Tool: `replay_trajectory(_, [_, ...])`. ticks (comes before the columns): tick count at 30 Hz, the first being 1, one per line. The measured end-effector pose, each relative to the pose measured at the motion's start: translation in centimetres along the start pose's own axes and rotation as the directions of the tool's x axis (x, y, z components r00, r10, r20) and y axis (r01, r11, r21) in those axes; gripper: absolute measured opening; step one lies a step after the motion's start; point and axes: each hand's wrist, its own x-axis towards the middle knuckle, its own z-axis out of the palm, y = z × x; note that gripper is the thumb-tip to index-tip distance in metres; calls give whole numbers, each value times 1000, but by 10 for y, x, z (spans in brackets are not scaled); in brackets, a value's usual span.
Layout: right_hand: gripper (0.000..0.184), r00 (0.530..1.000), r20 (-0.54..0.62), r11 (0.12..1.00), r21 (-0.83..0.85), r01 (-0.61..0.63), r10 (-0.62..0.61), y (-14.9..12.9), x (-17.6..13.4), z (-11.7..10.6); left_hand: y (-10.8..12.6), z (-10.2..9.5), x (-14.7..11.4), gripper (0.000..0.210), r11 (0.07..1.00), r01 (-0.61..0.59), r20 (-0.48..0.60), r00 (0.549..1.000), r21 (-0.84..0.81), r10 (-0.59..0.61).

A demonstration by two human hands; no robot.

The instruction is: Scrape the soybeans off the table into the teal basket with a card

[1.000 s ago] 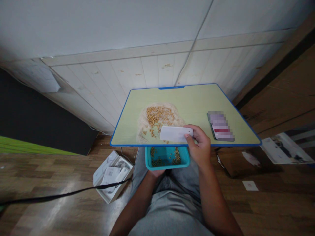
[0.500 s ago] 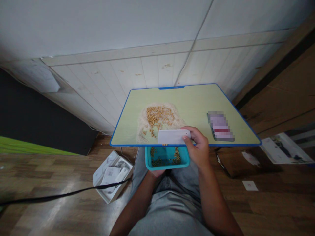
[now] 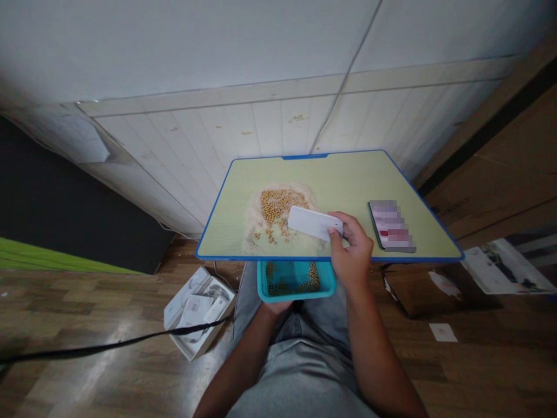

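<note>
The right hand [image 3: 351, 247] has its grip clamped on one end of a white card [image 3: 311, 222], whose other end is over the right side of the beans [image 3: 271, 208] and pale grains [image 3: 253, 219] on the table [image 3: 348, 177]; as these lie mingled, dragging the card could carry grains along with beans. The blue tub [image 3: 296, 295], holding more beans, sits by the table's near edge above the left hand [image 3: 278, 306], whose finger closure I cannot tell; should it tip or drift outward, beans could spill.
</note>
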Motion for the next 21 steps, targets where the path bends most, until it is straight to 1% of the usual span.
replay_trajectory(4, [25,998,56,999,-30,43,-41,1,5,7,-1,2,0,73,1000,-30,13,999,-7,30])
replay_trajectory(10, [25,996,81,999,4,34,-34,3,2,9,-3,11,-2,73,999,-33,28,999,-6,33])
replay_trajectory(13, [25,995,100,999,32,12,-15,5,1,9,-2,9,-2,74,1000,-18,22,1000,2,18])
replay_trajectory(18, [24,991,129,998,62,-28,20,10,-1,10,0,4,-2,74,1000,3,-17,1000,-29,-4])
replay_trajectory(21, [23,990,138,996,76,-35,25,12,-3,11,-1,3,-1,74,999,21,-6,1000,-38,-21])
